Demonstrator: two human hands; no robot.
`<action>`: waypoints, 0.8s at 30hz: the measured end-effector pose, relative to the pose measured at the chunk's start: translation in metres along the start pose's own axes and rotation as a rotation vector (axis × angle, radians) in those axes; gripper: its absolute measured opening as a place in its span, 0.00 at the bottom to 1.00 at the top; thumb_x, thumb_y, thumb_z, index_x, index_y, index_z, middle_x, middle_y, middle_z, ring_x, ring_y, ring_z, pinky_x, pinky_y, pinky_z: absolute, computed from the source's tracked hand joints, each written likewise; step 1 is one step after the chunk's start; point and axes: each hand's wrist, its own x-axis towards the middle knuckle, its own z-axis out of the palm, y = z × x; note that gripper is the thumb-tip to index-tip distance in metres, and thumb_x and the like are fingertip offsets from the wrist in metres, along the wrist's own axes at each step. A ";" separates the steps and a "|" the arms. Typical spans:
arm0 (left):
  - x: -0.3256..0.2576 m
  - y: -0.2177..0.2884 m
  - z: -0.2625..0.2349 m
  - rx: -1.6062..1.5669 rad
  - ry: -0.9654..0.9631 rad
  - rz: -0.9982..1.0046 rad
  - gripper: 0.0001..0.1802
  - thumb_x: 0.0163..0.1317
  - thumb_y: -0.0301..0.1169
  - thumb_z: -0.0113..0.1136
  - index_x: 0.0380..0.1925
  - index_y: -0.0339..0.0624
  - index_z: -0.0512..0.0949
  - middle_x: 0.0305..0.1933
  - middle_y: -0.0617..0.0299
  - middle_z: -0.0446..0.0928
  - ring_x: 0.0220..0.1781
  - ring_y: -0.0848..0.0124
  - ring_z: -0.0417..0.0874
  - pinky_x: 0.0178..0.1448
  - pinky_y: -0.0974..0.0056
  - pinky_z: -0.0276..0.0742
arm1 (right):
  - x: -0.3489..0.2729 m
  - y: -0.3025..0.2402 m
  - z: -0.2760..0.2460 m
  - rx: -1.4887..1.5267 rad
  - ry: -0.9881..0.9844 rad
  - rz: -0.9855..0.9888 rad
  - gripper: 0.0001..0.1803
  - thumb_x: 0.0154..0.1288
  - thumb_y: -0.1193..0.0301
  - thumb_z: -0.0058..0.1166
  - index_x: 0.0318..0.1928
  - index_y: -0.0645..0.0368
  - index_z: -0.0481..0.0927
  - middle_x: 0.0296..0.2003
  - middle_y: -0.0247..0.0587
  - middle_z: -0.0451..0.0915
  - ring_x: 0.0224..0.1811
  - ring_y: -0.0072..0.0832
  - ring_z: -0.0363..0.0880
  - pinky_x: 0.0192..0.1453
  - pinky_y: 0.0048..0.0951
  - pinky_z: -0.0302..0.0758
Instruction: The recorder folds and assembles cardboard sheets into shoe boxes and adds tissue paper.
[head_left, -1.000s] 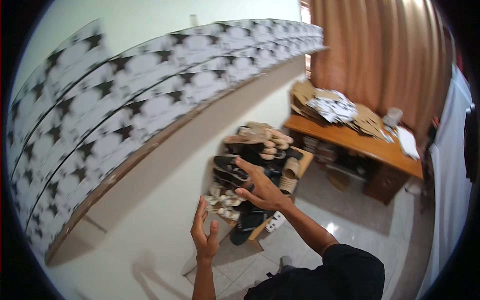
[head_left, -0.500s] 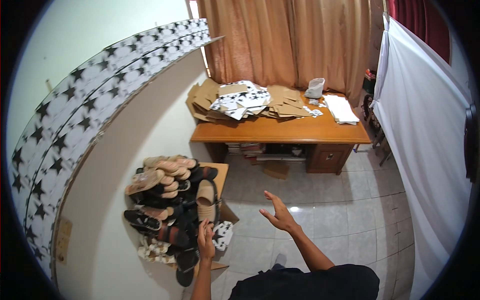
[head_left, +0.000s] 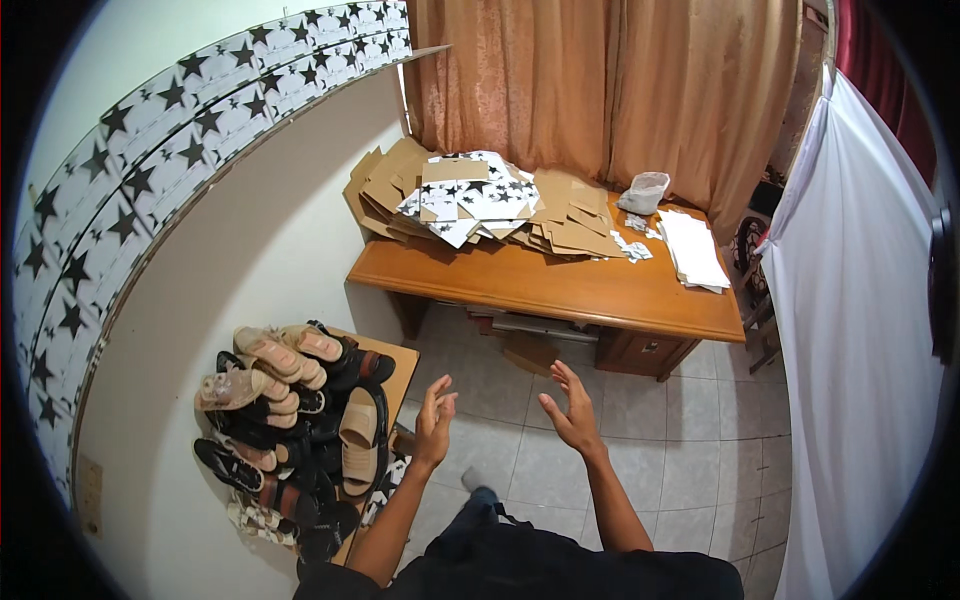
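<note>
Both of my hands are raised over the tiled floor, facing each other with nothing between them. My left hand (head_left: 433, 425) has its fingers apart and hovers just right of a small table (head_left: 402, 365) heaped with footwear. Nearest to it is a beige slide sandal (head_left: 360, 440) on that heap, not touched. My right hand (head_left: 574, 412) is open too, thumb away from the fingers, in front of the wooden desk (head_left: 540, 290). More sandals and shoes lie piled up, among them pale pink-beige ones (head_left: 275, 352) and a black shoe (head_left: 228, 464).
On the desk lie flat brown cardboard pieces (head_left: 575, 215), star-patterned sheets (head_left: 475, 205), a white paper stack (head_left: 692, 250) and a white plastic bag (head_left: 644, 192). A star-patterned shelf (head_left: 200, 125) runs along the left wall. White cloth (head_left: 860, 300) hangs at the right.
My left hand has moved away from the footwear heap, up and to the right, its fingers now more spread. The view has shifted toward the desk, and a foot has come forward.
</note>
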 end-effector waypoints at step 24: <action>0.416 -0.093 0.004 0.013 -0.109 -0.045 0.29 0.79 0.48 0.47 0.72 0.44 0.65 0.71 0.51 0.69 0.63 0.63 0.78 0.61 0.58 0.76 | 0.367 0.165 0.085 -0.015 -0.053 0.096 0.35 0.72 0.62 0.60 0.71 0.65 0.63 0.63 0.59 0.74 0.63 0.46 0.76 0.67 0.42 0.72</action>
